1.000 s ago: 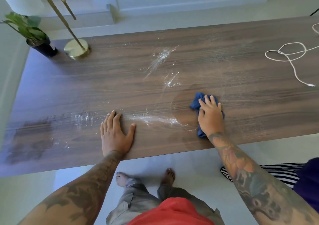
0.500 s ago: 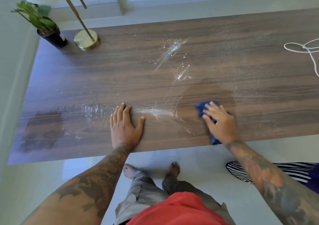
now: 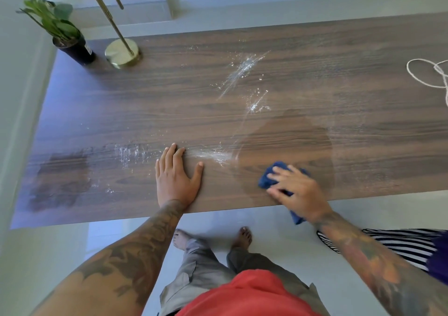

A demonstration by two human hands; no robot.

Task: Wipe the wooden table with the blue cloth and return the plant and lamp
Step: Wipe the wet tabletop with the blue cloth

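Observation:
The wooden table [image 3: 169, 111] fills the middle of the view, streaked with white residue at its centre and left. My right hand [image 3: 299, 192] presses the blue cloth [image 3: 269, 176] flat on the table near the front edge; part of the cloth hangs over that edge. A darker wiped patch lies just behind the cloth. My left hand [image 3: 178, 177] rests flat on the wood, fingers apart, left of the cloth. At the far left corner stand the plant [image 3: 60, 28] in its dark pot and the lamp, whose round brass base [image 3: 122, 52] sits beside the pot.
A white cord [image 3: 434, 75] lies coiled at the table's right end. A dark damp patch [image 3: 60, 182] marks the front left of the table. A striped fabric [image 3: 402, 245] lies on the floor at the right, near my bare feet.
My right hand has dragged the blue cloth toward the front edge and turned to point leftward. The wiped patch has grown. My left hand has stayed planted.

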